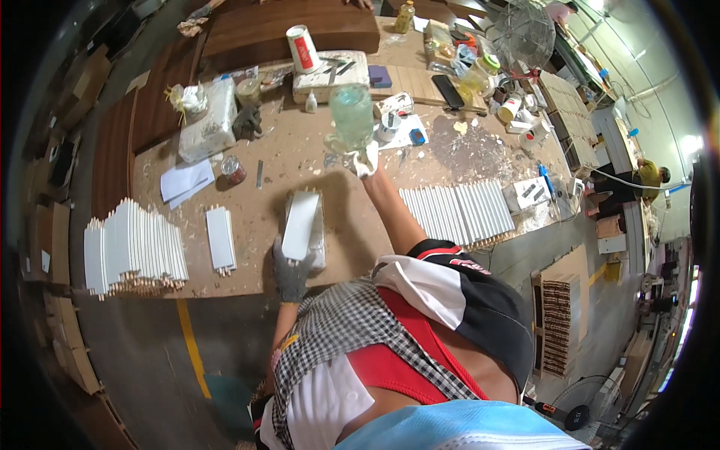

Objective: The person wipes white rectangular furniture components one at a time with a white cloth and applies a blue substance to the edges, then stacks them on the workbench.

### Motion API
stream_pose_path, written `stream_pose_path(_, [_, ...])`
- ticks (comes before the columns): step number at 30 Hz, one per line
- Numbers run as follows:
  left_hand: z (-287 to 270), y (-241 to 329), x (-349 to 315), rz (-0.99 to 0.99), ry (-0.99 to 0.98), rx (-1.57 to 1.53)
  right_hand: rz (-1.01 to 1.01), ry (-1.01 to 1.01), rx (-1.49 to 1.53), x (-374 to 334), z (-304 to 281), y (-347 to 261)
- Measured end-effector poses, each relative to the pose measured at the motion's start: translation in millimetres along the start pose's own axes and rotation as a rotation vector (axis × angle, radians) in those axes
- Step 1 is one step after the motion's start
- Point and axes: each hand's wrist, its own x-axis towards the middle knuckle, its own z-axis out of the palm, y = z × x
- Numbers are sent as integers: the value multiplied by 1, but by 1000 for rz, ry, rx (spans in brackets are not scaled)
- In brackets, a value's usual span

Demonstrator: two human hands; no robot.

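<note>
Left hand: the grey-gloved left hand [291, 270] is at the near edge of the table [345, 259], its fingers closed around the near end of a white board.
White board: the white board [301, 221] runs away from that grip toward the far side, most of its length beyond the fingers; its top face is uncovered there.
Support: a pale block [317, 232] lies under the board, showing along its right side.
Left of the grip: a short stack of white strips [220, 236] lies near, and a larger pile of white strips [135, 244] farther left, wooden pegs at the ends.
Right of the grip: a row of white strips [457, 212] lies well apart, past the right forearm.
Right hand: the right hand [366, 168] reaches farther out than the board; white cloth [363, 157] covers its fingers, so I cannot tell how tightly they are closed.
Glass jar: a greenish jar [351, 112] stands just beyond the cloth.
Far side: a white cup [302, 49] with a red patch stands on a pale slab [341, 75].
</note>
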Motion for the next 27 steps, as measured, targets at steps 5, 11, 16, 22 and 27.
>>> stream_pose_path(5, [-17, 23, -20, -151, -56, -282, -528, 291, -596, 35, -23, -15])
stream_pose_path(11, [-13, 33, -13, -68, -8, -113, -999, -507, -1795, 60, -4, 4])
stream_pose_path(16, [-8, 12, -8, -208, -61, -345, -793, -199, -1826, 6, 49, -38])
stream_pose_path(22, [8, -47, 0, -321, -139, -1272, -517, -871, -1821, -167, 54, 101])
stream_pose_path(27, [-6, 7, -4, -270, 10, -716, -534, -725, -1975, -87, -9, 123])
